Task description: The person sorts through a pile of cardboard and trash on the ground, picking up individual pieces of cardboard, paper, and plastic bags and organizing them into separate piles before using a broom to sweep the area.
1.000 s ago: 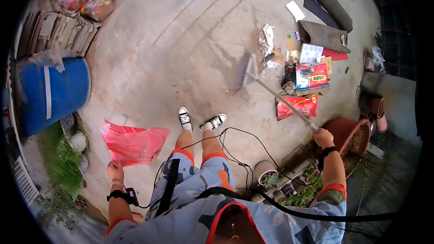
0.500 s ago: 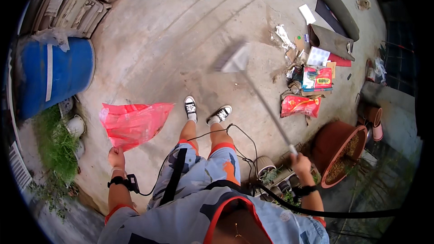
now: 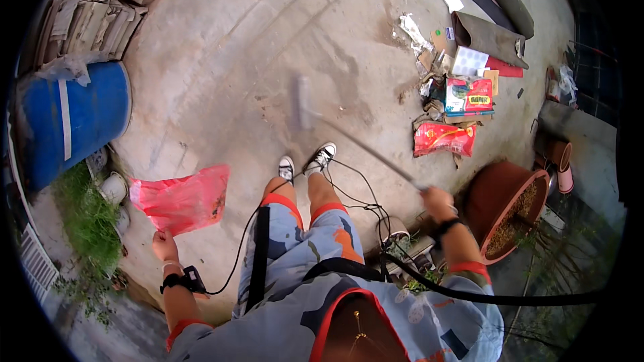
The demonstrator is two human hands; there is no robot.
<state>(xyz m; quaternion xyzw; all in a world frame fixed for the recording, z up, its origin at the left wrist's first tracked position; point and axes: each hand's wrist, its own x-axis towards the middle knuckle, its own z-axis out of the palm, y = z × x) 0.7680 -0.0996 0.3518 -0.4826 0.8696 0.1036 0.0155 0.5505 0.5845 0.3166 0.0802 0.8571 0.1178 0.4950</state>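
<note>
My left hand [image 3: 165, 246] is closed on the edge of a red plastic bag [image 3: 184, 199], which hangs out ahead of it, spread and crumpled. My right hand [image 3: 439, 204] grips the end of a long-handled broom [image 3: 376, 149]. The broom's handle slants away to the left, and its head [image 3: 303, 102], smeared by motion, is over the concrete ahead of my shoes [image 3: 320, 159]. Small bits of debris lie on the floor around the broom head.
A rubbish pile with a red packet [image 3: 444, 139], a printed box [image 3: 468, 96] and rolled mats [image 3: 490, 39] lies at the right. A large brown pot [image 3: 500, 204] stands nearer. At the left are a blue barrel [image 3: 100, 107] and stacked cardboard [image 3: 84, 27]. Black cables [image 3: 362, 206] hang by my legs.
The broom head has swept left and nearer to my feet, its handle now lying flatter. The red bag has shifted a little left. My right foot has moved slightly.
</note>
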